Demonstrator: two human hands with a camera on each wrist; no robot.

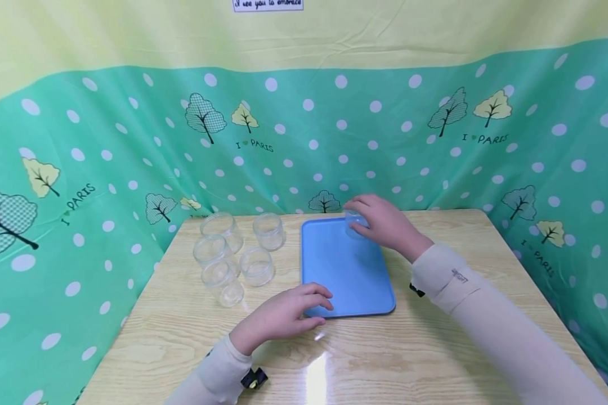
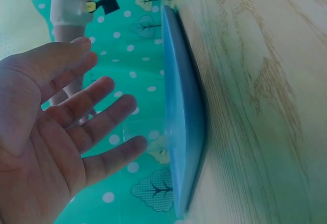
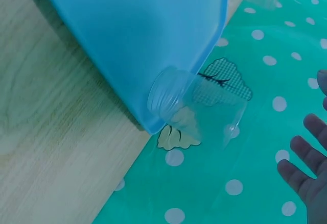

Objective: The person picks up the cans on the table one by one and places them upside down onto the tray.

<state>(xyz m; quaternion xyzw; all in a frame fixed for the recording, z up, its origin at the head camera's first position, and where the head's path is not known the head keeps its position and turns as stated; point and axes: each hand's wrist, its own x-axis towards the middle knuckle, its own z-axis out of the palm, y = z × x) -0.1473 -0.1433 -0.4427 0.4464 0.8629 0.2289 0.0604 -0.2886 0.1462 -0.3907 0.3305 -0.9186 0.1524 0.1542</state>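
Note:
A clear plastic jar point(image 1: 356, 226) stands at the far right corner of a blue tray point(image 1: 342, 270). In the right wrist view the same jar point(image 3: 199, 104) has its threaded neck against the tray and its flat end up. My right hand point(image 1: 385, 224) is just above and beside it; the right wrist view shows the fingers point(image 3: 306, 155) spread and apart from the jar. Over the tray's near left corner hovers my left hand point(image 1: 289, 315), holding nothing, its fingers point(image 2: 102, 127) spread loosely in the left wrist view.
Several clear jars point(image 1: 257, 267) of different sizes stand grouped on the wooden table point(image 1: 157, 332) to the left of the tray. A green polka-dot cloth point(image 1: 284, 124) hangs behind the table and along both sides.

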